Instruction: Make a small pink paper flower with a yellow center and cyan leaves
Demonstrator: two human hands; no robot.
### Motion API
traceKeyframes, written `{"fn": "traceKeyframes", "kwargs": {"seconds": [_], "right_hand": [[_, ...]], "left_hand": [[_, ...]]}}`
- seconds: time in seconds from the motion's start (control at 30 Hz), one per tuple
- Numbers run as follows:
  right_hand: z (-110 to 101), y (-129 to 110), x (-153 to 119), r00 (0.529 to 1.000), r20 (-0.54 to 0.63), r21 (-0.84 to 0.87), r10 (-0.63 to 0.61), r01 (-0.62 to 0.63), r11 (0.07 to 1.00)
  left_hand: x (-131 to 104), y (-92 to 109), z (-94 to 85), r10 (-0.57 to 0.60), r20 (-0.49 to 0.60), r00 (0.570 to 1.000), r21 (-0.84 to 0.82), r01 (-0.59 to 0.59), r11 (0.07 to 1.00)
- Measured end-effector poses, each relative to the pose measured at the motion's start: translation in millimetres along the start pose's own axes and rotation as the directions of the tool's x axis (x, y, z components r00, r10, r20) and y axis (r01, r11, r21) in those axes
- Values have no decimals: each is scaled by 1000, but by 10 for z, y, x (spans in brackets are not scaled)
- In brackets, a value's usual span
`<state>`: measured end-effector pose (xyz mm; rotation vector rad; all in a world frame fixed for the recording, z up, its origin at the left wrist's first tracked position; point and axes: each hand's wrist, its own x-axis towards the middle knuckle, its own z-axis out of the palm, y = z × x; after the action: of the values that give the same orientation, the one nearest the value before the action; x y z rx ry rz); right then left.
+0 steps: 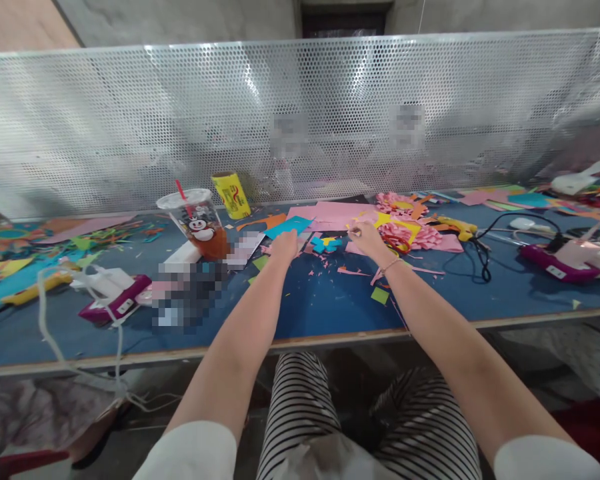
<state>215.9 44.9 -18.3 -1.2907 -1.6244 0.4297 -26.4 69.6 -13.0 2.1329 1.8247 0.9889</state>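
My left hand has its fingers closed at the near edge of a blue sheet of paper. To its right, my right hand is held with curled, pinched fingers; whatever is between them is too small to name. Between the two hands a blue paper flower with yellow in its middle lies on the blue tabletop. Pink paper sheets are spread just behind. Right of my right hand are ruffled pink paper flowers and yellow paper.
A plastic cup with a red straw and a yellow container stand left. Purple power strips with white cords lie at both sides. A yellow glue gun rests right. A perforated metal screen backs the table; paper scraps are scattered about.
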Motion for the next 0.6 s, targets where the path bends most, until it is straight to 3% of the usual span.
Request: {"fn": "traceKeyframes", "kwargs": {"seconds": [0.1,0.2,0.3,0.4,0.47,0.6], "right_hand": [[-128,17,-12,999,-19,-18,-34,34,999],[-73,-93,-90,986,-20,-35,-168,167,985],[95,-295,-202,921,50,-50,-387,390,920],[239,-453,-304,839,121,-50,-531,539,841],[292,-498,-355,813,155,-29,-561,571,820],[334,-512,-424,810,190,6,-555,564,825]], "left_hand": [[-17,72,-18,29,58,998,227,-42,973],[-41,219,-6,49,71,996,301,-68,951],[-106,402,23,127,66,990,376,-142,916],[-196,552,46,199,88,976,471,-217,855],[-242,607,54,215,101,971,485,-237,842],[-256,606,57,208,78,975,481,-220,849]]}}
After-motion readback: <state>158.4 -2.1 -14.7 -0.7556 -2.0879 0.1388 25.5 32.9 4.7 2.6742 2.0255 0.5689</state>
